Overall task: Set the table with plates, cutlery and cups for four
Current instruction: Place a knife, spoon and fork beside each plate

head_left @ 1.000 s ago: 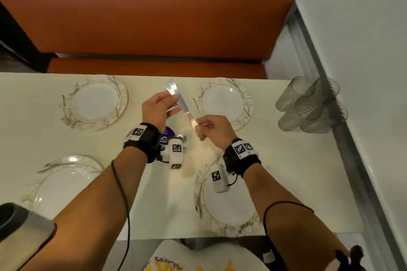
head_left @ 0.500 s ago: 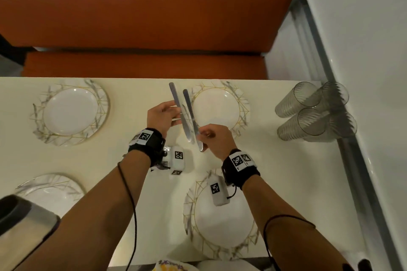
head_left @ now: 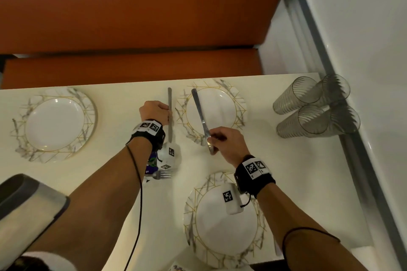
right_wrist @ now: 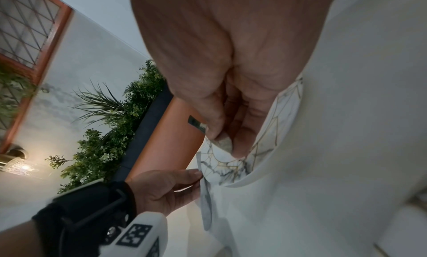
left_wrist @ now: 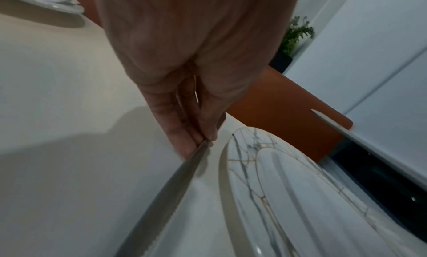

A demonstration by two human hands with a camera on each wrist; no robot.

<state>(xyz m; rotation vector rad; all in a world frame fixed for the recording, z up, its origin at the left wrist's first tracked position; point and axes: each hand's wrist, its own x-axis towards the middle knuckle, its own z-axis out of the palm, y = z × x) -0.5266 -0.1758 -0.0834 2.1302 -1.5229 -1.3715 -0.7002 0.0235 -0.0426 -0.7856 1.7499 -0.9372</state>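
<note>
A knife (head_left: pixel 169 114) is pinched by the left hand (head_left: pixel 154 112), its long axis running away from the person, just left of the far plate (head_left: pixel 239 103). A second knife (head_left: pixel 200 114) is gripped by the right hand (head_left: pixel 226 143), slanting over that plate, which lies bare. The four cups (head_left: pixel 315 105) stand clustered far right, seemingly holding nothing

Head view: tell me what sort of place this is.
Probably a restaurant or café booth. An orange padded bench runs along the far side of the table, against a wall, marble-patterned plates are laid out, and clear cups lie stacked by the wall.
</note>
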